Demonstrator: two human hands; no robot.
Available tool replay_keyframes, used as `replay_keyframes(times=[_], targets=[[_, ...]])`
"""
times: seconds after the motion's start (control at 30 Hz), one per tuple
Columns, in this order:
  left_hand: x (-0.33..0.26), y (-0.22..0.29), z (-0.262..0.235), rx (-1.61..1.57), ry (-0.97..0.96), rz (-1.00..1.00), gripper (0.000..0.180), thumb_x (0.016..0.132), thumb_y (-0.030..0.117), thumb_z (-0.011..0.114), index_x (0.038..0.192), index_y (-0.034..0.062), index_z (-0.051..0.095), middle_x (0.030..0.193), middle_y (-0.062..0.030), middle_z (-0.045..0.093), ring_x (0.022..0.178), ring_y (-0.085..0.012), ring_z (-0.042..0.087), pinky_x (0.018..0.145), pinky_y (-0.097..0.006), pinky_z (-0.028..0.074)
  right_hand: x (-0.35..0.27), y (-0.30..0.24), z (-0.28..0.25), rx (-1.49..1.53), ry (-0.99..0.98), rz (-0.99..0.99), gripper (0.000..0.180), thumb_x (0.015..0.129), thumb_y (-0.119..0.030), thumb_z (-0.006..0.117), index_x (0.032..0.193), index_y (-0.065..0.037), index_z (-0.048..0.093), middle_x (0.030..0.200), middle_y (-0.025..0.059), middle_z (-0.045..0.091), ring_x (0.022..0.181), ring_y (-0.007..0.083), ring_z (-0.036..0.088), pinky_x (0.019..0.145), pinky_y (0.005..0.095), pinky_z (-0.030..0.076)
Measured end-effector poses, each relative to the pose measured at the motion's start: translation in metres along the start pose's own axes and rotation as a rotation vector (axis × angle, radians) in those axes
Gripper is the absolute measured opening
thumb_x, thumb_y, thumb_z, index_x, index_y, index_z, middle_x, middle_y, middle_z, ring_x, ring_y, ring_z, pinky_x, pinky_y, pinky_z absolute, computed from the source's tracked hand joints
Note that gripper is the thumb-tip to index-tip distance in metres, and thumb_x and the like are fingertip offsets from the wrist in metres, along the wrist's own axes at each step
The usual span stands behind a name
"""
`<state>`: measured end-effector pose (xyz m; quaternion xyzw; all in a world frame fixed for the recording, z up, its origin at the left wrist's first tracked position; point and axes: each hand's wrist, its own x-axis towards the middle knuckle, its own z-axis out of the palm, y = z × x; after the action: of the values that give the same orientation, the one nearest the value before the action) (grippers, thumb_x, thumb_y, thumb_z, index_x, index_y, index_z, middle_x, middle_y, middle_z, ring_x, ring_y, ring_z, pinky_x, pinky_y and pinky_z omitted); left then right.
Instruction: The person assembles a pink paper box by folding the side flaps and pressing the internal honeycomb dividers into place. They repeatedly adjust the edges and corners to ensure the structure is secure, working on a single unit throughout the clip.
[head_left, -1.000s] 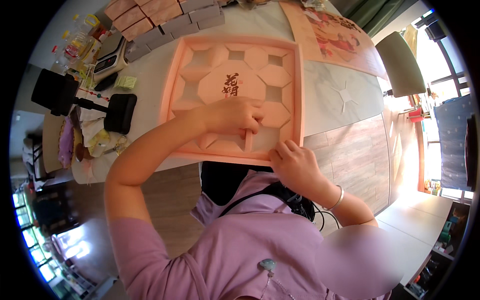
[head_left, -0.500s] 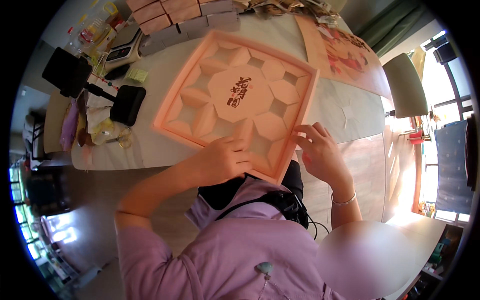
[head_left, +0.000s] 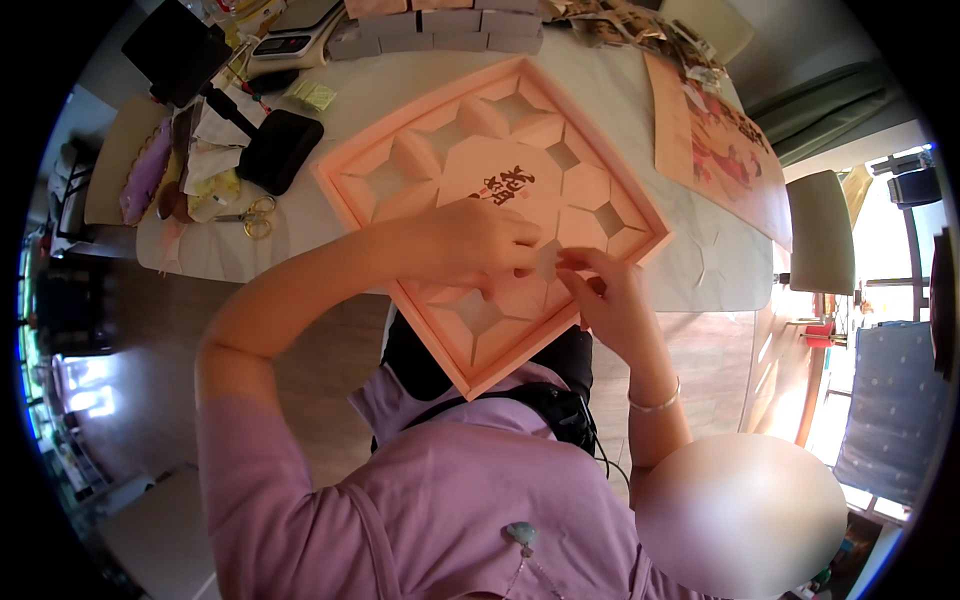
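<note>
A shallow square peach-coloured box (head_left: 620, 165) lies at an angle, its near corner jutting past the table edge toward me. Fitted inside is a folded cardboard divider (head_left: 480, 155) with several star-shaped gaps and dark writing on its octagonal middle. My left hand (head_left: 475, 240) reaches over the near left side, its bent fingers closed on the divider's folds and covering part of the middle. At the near right side, my right hand (head_left: 610, 300) is closed round the box's rim, fingertips reaching inside. The fingertips of both hands are close together but apart.
Stacked small boxes (head_left: 435, 40) stand at the back, beside a scale (head_left: 290, 42). To the left are a black device stand (head_left: 280, 150), scissors (head_left: 258, 218) and a purple pouch (head_left: 148, 175). A printed peach sheet (head_left: 715, 150) lies at the right, with a chair (head_left: 822, 230) beyond.
The box has turned clockwise, its near corner swinging left. My left hand has moved up and right, further over the divider. My right hand has shifted left along the rim.
</note>
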<state>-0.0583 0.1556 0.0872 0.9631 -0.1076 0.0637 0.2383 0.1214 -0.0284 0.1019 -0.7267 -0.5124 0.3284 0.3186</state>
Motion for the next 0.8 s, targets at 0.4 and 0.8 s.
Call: replay_keyframes(times=[0.4,0.8], targets=[[0.002,-0.007,0.016,-0.005,0.112,0.108,0.038,0.061,0.024,0.088,0.085,0.0052,0.066,0.095,-0.0055,0.061,0.093,-0.0261,0.063,0.081,-0.042,0.053,0.036,-0.003,0.007,0.607,-0.532,0.459,0.037,0.099,-0.008,0.059,0.129,0.012,0.053,0.098,0.0183,0.067,0.065,0.0220,0.071,0.052,0.0328,0.064],[-0.005,-0.011,0.022,0.193,0.171,0.192,0.036,0.067,0.034,0.083,0.089,0.0121,0.065,0.094,-0.0014,0.061,0.092,-0.0224,0.060,0.082,-0.038,0.048,0.062,0.022,0.019,0.594,-0.651,0.567,0.010,0.096,-0.002,0.058,0.102,0.001,0.065,0.063,0.0044,0.056,0.045,0.0113,0.051,0.040,0.0261,0.033]])
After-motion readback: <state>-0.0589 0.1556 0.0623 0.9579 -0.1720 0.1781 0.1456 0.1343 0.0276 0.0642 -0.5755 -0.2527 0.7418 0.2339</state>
